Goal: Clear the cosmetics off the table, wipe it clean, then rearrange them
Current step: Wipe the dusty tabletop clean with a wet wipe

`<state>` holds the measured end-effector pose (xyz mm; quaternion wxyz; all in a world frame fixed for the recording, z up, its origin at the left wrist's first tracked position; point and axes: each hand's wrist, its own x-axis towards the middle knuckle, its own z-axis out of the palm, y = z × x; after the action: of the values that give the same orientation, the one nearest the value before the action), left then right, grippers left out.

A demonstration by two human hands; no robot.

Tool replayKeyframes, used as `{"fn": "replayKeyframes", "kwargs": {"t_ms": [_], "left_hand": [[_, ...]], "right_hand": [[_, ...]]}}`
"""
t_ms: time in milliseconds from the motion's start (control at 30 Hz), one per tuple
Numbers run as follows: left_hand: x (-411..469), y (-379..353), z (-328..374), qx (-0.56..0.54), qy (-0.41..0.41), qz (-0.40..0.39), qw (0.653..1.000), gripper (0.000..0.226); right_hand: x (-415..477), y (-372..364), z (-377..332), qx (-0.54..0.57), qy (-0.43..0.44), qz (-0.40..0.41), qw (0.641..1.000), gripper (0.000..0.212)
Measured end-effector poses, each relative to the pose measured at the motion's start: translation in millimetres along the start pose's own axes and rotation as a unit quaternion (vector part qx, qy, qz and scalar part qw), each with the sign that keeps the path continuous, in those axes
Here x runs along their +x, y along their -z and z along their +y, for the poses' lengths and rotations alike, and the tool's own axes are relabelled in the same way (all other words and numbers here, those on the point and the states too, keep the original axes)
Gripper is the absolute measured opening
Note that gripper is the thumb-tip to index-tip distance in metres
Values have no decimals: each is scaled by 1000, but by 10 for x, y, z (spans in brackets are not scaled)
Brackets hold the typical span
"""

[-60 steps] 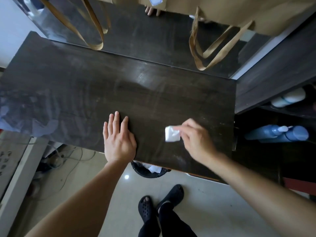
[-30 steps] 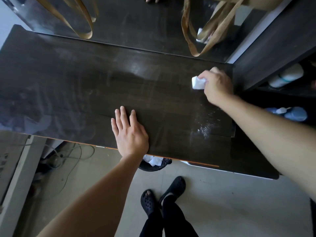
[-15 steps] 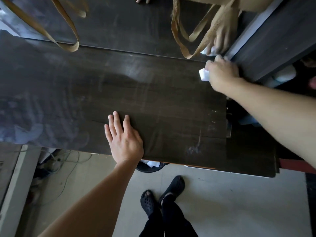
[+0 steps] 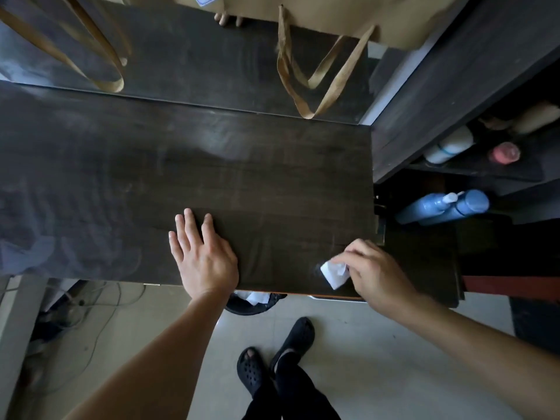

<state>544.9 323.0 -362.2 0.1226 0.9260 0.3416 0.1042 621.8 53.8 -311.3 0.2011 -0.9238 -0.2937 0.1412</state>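
The dark wooden table fills the middle of the view with nothing standing on it. My left hand lies flat near its front edge, fingers spread. My right hand presses a folded white tissue onto the front right corner of the table. Two blue bottles lie on a low shelf to the right. A white bottle and a pink-capped item sit on the shelf above them.
A mirror stands behind the table. A brown paper bag with long handles hangs over it at the top. A black waste bin with white paper sits under the front edge. Cables lie on the floor at left.
My right hand has carried the tissue from the table's far right corner back to the front right corner. My left hand has stayed flat in place.
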Motion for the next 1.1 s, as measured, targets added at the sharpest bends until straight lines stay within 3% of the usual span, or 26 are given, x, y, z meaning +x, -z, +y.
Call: {"fn": "replayKeyframes", "kwargs": {"t_ms": [67, 133, 200, 267, 333, 433, 500, 600, 700, 833, 1000, 1100], "left_hand": [[-3, -6, -7, 0, -2, 4, 1000, 43], [-5, -11, -11, -1, -3, 5, 1000, 42], [-4, -18, -15, -2, -4, 4, 1000, 41], [0, -25, -22, -3, -5, 9, 1000, 41], [-1, -35, -22, -5, -5, 16, 1000, 41], [0, -37, -17, -8, -5, 17, 1000, 44], [2, -36, -21, -8, -5, 16, 1000, 45], [3, -39, -28, -4, -7, 12, 1000, 43], [6, -43, -25, -1, -5, 12, 1000, 43], [2, -31, -21, -1, -4, 11, 1000, 44], [5, -31, -17, 7, -2, 4, 1000, 45], [0, -14, -18, 3, -3, -1, 1000, 47]], "right_hand": [[212, 148, 36, 167, -124, 44, 977, 22], [516, 350, 100, 337, -241, 74, 907, 23], [746, 470, 177, 397, -298, 51, 866, 26], [874, 471, 244, 349, -287, 30, 891, 16], [920, 443, 273, 217, -244, 59, 943, 11], [859, 364, 211, -39, -94, 95, 990, 28], [750, 264, 144, -102, -23, 67, 992, 37], [603, 145, 146, -82, 5, 49, 995, 34], [573, 158, 147, 23, -69, 62, 995, 19], [719, 141, 19, 12, -95, 80, 992, 12], [1544, 402, 115, -47, -97, 155, 982, 19], [1667, 350, 288, -90, -115, 119, 982, 27]]}}
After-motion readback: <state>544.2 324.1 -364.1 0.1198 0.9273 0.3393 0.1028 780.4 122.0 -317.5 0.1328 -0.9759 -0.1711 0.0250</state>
